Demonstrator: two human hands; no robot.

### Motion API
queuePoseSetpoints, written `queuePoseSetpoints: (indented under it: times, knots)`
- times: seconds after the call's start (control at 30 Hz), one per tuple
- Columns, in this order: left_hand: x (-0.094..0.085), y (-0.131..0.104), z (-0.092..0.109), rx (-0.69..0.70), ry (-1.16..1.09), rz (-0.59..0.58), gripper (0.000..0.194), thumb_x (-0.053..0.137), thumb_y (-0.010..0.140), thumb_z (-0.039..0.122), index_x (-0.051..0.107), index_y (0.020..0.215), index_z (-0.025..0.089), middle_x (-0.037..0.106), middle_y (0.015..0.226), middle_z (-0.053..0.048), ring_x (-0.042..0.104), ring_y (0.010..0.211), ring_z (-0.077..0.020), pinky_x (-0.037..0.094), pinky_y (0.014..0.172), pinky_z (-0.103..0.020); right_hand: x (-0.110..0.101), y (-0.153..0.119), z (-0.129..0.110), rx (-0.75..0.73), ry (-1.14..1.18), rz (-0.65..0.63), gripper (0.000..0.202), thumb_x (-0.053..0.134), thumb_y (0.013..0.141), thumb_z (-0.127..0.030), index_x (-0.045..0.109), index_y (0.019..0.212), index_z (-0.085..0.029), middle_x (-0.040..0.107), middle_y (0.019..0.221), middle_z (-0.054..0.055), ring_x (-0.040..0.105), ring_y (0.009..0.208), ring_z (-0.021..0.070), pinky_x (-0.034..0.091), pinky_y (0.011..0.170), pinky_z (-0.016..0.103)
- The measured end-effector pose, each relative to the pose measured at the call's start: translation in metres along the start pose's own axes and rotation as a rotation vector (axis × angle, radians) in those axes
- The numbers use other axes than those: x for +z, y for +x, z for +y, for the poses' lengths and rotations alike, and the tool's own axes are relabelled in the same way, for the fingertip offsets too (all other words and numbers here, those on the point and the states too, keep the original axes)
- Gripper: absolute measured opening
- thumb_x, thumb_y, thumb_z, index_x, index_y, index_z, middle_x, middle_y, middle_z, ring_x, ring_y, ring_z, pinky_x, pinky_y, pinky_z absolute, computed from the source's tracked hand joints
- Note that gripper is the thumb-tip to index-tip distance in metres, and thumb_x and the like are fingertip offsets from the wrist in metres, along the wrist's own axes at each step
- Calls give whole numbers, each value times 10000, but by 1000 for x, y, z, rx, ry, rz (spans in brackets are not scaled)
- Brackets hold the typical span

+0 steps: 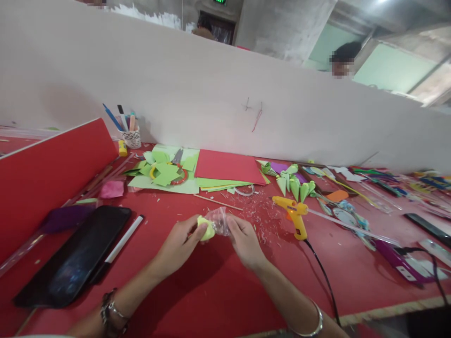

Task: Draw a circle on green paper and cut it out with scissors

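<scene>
Above the red table, my left hand (183,239) is closed on a small pale yellow-green piece (206,229), pinched between thumb and fingers. My right hand (244,237) pinches the right side of a small clear plastic bag (220,220). The bag's left side touches the yellow-green piece, and the two hands are a short distance apart. Small things show dimly inside the bag, too small to name. To the right of my right hand lies a yellow glue gun (295,213) with a clear glue stick in its back.
A black phone (75,253) and a marker (123,241) lie at the left. Behind are a pen cup (131,137), green paper cutouts (167,173), red sheets (229,166) and green paper cones (292,183). A purple power strip (405,263) lies at the right. People's heads show beyond the partition.
</scene>
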State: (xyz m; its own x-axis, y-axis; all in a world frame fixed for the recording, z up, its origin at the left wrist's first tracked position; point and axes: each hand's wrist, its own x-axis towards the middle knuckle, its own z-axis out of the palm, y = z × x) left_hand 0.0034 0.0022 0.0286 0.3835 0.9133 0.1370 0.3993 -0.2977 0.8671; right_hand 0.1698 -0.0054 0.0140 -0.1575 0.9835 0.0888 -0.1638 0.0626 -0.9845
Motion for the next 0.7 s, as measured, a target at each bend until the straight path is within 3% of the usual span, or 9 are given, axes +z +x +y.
queuePoseSetpoints:
  times: [0.13,0.3,0.4,0.57,0.7]
  knots:
    - [1,1,0,-35,-66,20,353,314,885,378,490,664,165,562,571,22,529,534,-117,388,541,-211,0,1,-1,33,7,48,162,578,779,-288,688,882,-231,680,802,7,615,738,153,490,717,278]
    - [-1,1,-2,-57,-92,73,351,328,879,395,473,648,174,532,503,43,511,467,-108,376,491,-199,-1,1,-13,-44,-114,-132,232,521,806,-216,667,981,-263,642,1041,20,570,989,175,438,871,310]
    - [-1,0,-2,-56,-91,80,371,301,888,397,474,647,174,514,475,49,501,444,-102,366,474,-193,-1,-2,-16,-95,-217,-165,289,496,815,-185,642,1046,-279,614,1104,22,543,1040,183,406,915,333]
    - [1,0,-1,-10,10,46,399,283,897,387,458,608,174,516,455,45,492,433,-92,350,483,-186,3,-4,-10,-27,-153,-174,268,570,781,-270,646,1037,-262,641,1049,37,584,958,195,458,835,334]
    - [3,-1,-4,10,73,-1,428,284,894,384,440,554,175,496,409,42,463,398,-87,331,463,-184,7,-3,-2,-8,-102,-88,256,626,726,-328,676,961,-240,650,1001,46,601,899,192,484,775,319]
